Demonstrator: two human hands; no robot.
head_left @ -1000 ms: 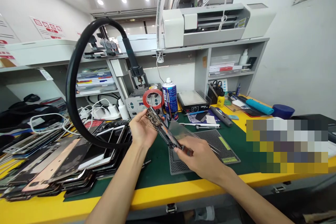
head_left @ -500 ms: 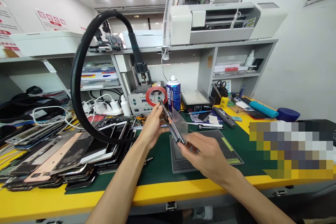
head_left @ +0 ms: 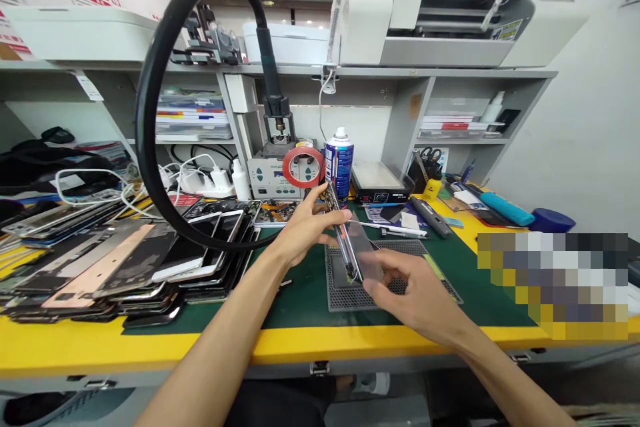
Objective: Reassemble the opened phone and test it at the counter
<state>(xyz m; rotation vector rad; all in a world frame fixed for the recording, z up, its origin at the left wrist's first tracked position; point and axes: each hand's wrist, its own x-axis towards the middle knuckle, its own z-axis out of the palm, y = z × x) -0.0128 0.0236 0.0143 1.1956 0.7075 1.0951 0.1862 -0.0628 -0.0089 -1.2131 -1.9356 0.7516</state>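
My left hand [head_left: 310,223] grips an opened phone [head_left: 346,243] by its upper end, thumb across the edge. The phone is tilted over the mat, and parts of its bare inside show on the left. Along its right side stands a thin see-through plastic film [head_left: 369,255]. My right hand [head_left: 415,287] pinches this film near its lower edge, close to the phone's bottom end. Whether those fingertips also touch the phone is hard to see. Below both lies a grey perforated pad [head_left: 345,302] on the green work mat [head_left: 300,303].
Stacked phone parts [head_left: 125,260] fill the left side, with a thick black hose [head_left: 145,100] arching over them. Behind my hands stand a roll of red tape [head_left: 289,170], a spray can [head_left: 343,160] and a heating plate [head_left: 383,195]. A screwdriver-like white tool [head_left: 405,233] lies behind the pad.
The view has tilted down. My left thumb now lies over the phone's edge, and the phone stands steeper. My right hand has moved slightly away from the phone with the film.
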